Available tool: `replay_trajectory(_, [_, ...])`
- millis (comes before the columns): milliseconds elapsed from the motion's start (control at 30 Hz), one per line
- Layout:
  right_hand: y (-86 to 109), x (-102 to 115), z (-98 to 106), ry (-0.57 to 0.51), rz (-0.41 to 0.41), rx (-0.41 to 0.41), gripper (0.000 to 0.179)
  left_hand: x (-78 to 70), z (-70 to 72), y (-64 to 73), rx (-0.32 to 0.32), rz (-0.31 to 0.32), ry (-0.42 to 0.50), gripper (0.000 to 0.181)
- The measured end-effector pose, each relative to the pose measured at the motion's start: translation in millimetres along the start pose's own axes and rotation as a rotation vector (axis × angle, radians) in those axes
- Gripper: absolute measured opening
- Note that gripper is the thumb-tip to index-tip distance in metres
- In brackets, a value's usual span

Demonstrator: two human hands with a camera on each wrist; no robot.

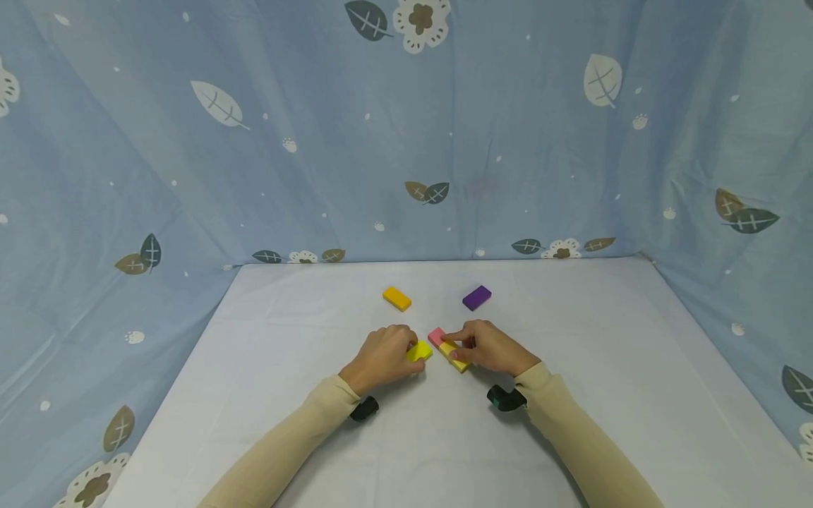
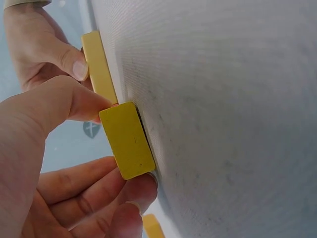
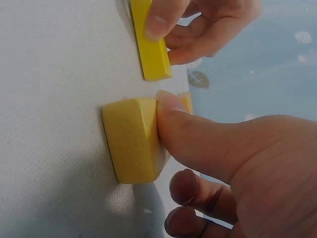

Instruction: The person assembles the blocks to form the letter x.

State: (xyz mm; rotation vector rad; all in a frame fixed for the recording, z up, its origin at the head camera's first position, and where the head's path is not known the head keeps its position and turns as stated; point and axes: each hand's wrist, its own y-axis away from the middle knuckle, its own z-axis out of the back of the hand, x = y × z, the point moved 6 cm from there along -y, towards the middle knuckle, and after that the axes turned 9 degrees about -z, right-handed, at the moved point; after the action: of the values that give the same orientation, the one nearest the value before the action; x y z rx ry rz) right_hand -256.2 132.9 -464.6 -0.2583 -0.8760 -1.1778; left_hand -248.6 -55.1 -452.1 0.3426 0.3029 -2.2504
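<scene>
Pale-yellow block [image 3: 130,144]: long axis slants far-left to near-right; right hand [image 1: 494,347] pinches it (index contact partly hidden). Pink block [image 1: 436,336] at its far-left end. Left of it, left hand [image 1: 383,358] pinches bright-yellow block [image 2: 127,141], aimed far-right, near end covered. Beyond it: amber block [image 1: 396,298] far-left, purple block [image 1: 477,298] far-right.

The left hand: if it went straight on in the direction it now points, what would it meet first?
Probably the pink block, just ahead of the bright yellow block that the left hand holds; the exact line and depth are uncertain.
</scene>
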Motion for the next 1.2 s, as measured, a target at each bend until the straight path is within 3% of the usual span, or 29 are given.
replay_trajectory(700, [-0.4,-1,0,0.01,-0.001,-0.006,0.042,-0.3,-2.9,-6.5,0.01,-0.009,-0.009,0.026])
replay_trajectory(1200, [2.1,3,0,0.008,0.041,0.009,0.04,-1.6,-3.3,-10.9,0.018,-0.021,0.0,0.025])
